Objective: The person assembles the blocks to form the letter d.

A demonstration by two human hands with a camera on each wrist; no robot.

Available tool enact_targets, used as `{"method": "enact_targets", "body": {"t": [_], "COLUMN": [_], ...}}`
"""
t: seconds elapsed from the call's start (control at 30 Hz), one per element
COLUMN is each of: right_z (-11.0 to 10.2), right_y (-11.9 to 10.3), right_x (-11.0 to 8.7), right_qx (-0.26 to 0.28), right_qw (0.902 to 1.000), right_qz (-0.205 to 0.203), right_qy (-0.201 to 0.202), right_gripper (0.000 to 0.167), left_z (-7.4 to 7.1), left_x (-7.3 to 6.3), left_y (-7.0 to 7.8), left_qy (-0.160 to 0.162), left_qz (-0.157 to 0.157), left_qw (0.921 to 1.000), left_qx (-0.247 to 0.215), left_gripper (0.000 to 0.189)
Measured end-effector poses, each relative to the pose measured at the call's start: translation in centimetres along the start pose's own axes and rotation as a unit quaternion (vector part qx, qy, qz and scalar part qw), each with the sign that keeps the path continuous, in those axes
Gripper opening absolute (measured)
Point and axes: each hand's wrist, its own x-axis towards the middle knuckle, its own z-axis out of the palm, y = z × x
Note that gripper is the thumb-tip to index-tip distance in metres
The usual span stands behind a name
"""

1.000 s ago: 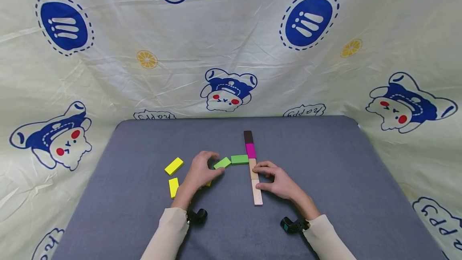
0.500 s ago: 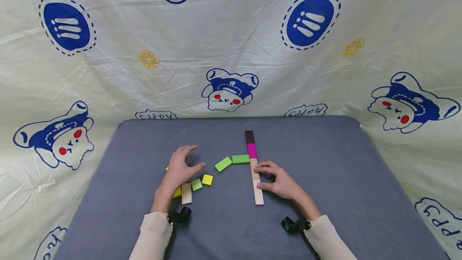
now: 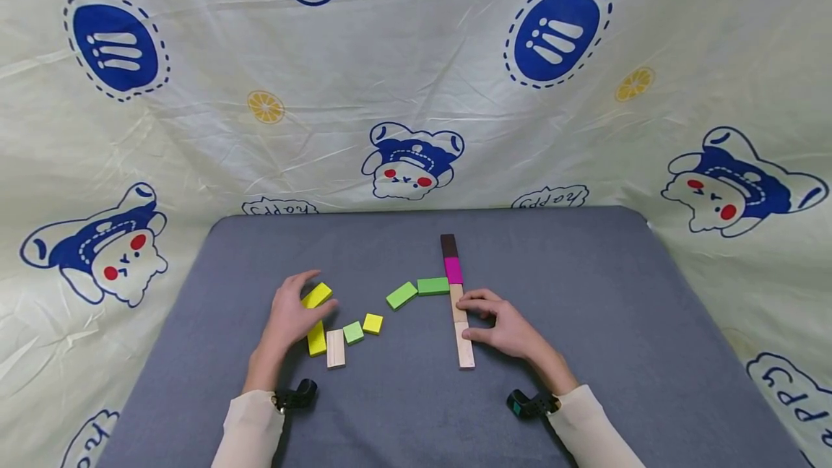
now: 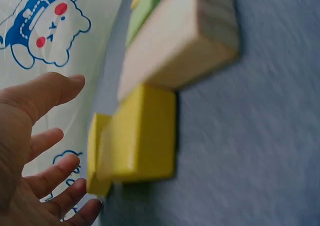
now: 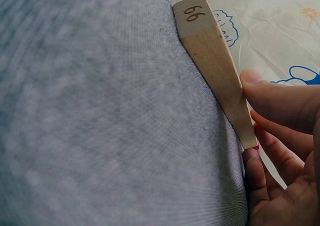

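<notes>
My left hand, fingers spread and thumb apart, hovers around a tilted yellow block; nothing is gripped. A second yellow block lies just below, touching a plain wood block; the left wrist view shows the near yellow block beside the fingertips. On the right, my right hand rests its fingertips along a line of blocks: plain wood blocks nearest me, then a magenta block and a dark brown block. In the right wrist view the thumb touches the wood block.
A green block meets the line's left side, with another green block angled off it. Between the hands lie a small green block and a small yellow block. The grey table ends at a printed curtain.
My left hand has moved left from the angled green block to the yellow blocks, uncovering the small green, small yellow and wood blocks. My right hand has stayed at the line.
</notes>
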Motion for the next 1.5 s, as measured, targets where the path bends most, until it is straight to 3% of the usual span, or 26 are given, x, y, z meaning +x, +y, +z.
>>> {"method": "enact_targets", "body": {"t": [0.23, 0.9, 1.2, 1.5], "right_z": [-0.1, 0.1, 0.1, 0.0], "right_y": [-0.2, -0.2, 0.0, -0.1], "right_x": [0.0, 0.2, 0.1, 0.1], "right_qx": [-0.004, -0.002, 0.003, 0.004], "right_qw": [1.0, 1.0, 1.0, 1.0], "right_qz": [0.001, 0.0, 0.006, 0.008], "right_qy": [0.0, -0.001, -0.001, -0.001], "right_gripper": [0.046, 0.045, 0.046, 0.046], "left_z": [0.0, 0.1, 0.0, 0.5], "left_x": [0.0, 0.4, -0.1, -0.7], "left_y": [-1.1, -1.7, -1.5, -0.2], "left_qy": [0.019, 0.042, 0.043, 0.055], "left_qz": [-0.008, -0.013, -0.008, 0.01], "left_qw": [0.9998, 0.9988, 0.999, 0.9984], "left_qx": [0.006, 0.02, 0.007, -0.007], "left_gripper": [0.063, 0.046, 0.042, 0.044]}}
